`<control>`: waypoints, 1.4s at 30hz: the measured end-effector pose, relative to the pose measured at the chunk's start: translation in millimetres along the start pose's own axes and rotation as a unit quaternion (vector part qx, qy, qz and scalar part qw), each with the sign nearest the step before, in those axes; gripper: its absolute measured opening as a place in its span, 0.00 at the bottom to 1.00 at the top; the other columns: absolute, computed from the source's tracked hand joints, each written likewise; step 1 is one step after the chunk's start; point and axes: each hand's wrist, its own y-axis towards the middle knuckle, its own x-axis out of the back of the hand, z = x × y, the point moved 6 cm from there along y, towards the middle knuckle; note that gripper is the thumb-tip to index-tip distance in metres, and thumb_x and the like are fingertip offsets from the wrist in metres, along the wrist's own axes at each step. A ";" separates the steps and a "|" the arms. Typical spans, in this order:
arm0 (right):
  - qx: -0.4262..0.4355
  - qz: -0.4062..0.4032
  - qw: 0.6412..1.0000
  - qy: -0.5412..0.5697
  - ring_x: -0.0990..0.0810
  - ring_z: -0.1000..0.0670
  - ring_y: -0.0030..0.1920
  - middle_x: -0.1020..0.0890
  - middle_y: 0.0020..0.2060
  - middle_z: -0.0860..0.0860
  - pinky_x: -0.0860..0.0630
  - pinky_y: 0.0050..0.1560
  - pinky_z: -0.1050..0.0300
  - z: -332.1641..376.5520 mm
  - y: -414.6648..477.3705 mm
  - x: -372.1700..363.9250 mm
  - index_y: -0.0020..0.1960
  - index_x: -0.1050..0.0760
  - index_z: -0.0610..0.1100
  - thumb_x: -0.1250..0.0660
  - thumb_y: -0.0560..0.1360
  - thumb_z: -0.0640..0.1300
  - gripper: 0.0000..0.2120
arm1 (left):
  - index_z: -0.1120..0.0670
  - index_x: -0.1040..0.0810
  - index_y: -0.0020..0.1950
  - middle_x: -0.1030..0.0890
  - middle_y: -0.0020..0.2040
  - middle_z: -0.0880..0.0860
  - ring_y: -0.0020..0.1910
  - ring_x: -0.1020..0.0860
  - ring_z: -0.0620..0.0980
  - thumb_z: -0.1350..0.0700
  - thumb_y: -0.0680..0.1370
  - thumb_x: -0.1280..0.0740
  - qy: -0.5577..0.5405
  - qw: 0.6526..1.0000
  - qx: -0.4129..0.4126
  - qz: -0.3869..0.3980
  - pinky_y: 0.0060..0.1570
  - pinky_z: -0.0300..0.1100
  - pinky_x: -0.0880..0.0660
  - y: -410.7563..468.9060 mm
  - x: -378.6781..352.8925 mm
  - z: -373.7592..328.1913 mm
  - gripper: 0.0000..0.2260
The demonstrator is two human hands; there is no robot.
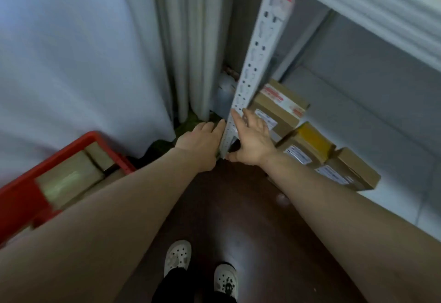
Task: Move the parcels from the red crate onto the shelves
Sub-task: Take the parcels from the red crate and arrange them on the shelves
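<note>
Our left hand [202, 140] lies flat, fingers straight, touching the left side of the white perforated metal shelf upright [250, 69]. Our right hand [254, 141] is spread open just right of that upright, gripping nothing. Right of the upright, brown cardboard parcels [307, 150] with white labels sit on the low white shelf [353, 112]. Well left of the upright, the red plastic crate [19, 197] holds blurred tan parcels [69, 178].

Brown parcels [69, 176] fill the red crate [19, 197]; three labelled cardboard boxes [307, 150] lie on the low white shelf [358, 116]
</note>
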 end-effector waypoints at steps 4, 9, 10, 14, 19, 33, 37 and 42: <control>0.064 0.035 0.997 -0.003 0.55 0.44 0.76 0.55 0.77 0.44 0.56 0.74 0.48 71.2 -11.3 -17.2 0.78 0.60 0.49 0.26 0.67 0.57 0.54 | 0.54 0.58 0.78 0.42 0.75 0.56 0.74 0.42 0.56 0.56 0.77 0.36 -0.019 0.993 0.115 -0.011 0.68 0.51 0.36 -68.9 -9.4 51.8 0.38; 0.161 0.137 0.977 -0.022 0.53 0.43 0.76 0.55 0.77 0.44 0.51 0.74 0.50 167.1 -44.2 -68.2 0.78 0.60 0.49 0.28 0.70 0.56 0.51 | 0.53 0.55 0.78 0.40 0.75 0.57 0.74 0.41 0.57 0.54 0.76 0.35 -0.086 0.961 0.263 -0.002 0.70 0.52 0.37 -163.9 -53.6 117.7 0.38; 0.174 0.154 0.972 -0.024 0.51 0.42 0.76 0.54 0.77 0.44 0.48 0.75 0.49 182.9 -48.9 -78.8 0.78 0.59 0.49 0.28 0.70 0.56 0.50 | 0.54 0.56 0.78 0.41 0.75 0.57 0.74 0.41 0.57 0.54 0.76 0.35 -0.102 0.953 0.287 0.003 0.70 0.52 0.37 -180.8 -63.9 129.2 0.38; 0.205 0.203 0.957 -0.025 0.43 0.41 0.74 0.51 0.76 0.44 0.39 0.72 0.48 238.7 -58.7 -118.7 0.78 0.58 0.49 0.29 0.71 0.56 0.48 | 0.54 0.56 0.78 0.42 0.75 0.57 0.73 0.41 0.57 0.56 0.76 0.35 -0.153 0.922 0.356 0.023 0.69 0.52 0.37 -240.8 -107.3 168.7 0.38; 0.209 0.231 0.950 -0.032 0.40 0.41 0.73 0.48 0.76 0.45 0.35 0.70 0.48 300.1 -51.1 -162.9 0.78 0.55 0.48 0.31 0.73 0.54 0.44 | 0.54 0.52 0.78 0.40 0.74 0.56 0.72 0.39 0.57 0.56 0.77 0.36 -0.209 0.893 0.396 0.041 0.65 0.52 0.34 -285.4 -155.6 225.7 0.34; 0.199 0.215 0.951 -0.101 0.33 0.44 0.67 0.35 0.69 0.43 0.31 0.65 0.50 406.2 34.1 -272.0 0.73 0.40 0.40 0.33 0.76 0.48 0.30 | 0.58 0.47 0.76 0.34 0.70 0.59 0.68 0.34 0.59 0.56 0.76 0.35 -0.309 0.845 0.432 0.060 0.64 0.51 0.32 -324.1 -250.9 383.3 0.33; 0.158 0.187 0.966 -0.089 0.31 0.41 0.65 0.35 0.68 0.41 0.30 0.63 0.49 404.7 77.8 -281.2 0.70 0.38 0.37 0.38 0.78 0.42 0.23 | 0.57 0.38 0.72 0.29 0.66 0.59 0.62 0.27 0.57 0.56 0.76 0.36 -0.402 0.800 0.446 0.002 0.59 0.48 0.28 -292.9 -260.6 413.7 0.25; 0.081 0.155 0.984 -0.018 0.35 0.39 0.69 0.37 0.71 0.39 0.31 0.65 0.49 393.8 145.9 -295.5 0.74 0.43 0.35 0.41 0.76 0.35 0.27 | 0.56 0.46 0.77 0.33 0.72 0.57 0.65 0.28 0.55 0.56 0.79 0.40 -0.463 0.760 0.454 -0.047 0.58 0.43 0.30 -229.7 -266.3 438.2 0.28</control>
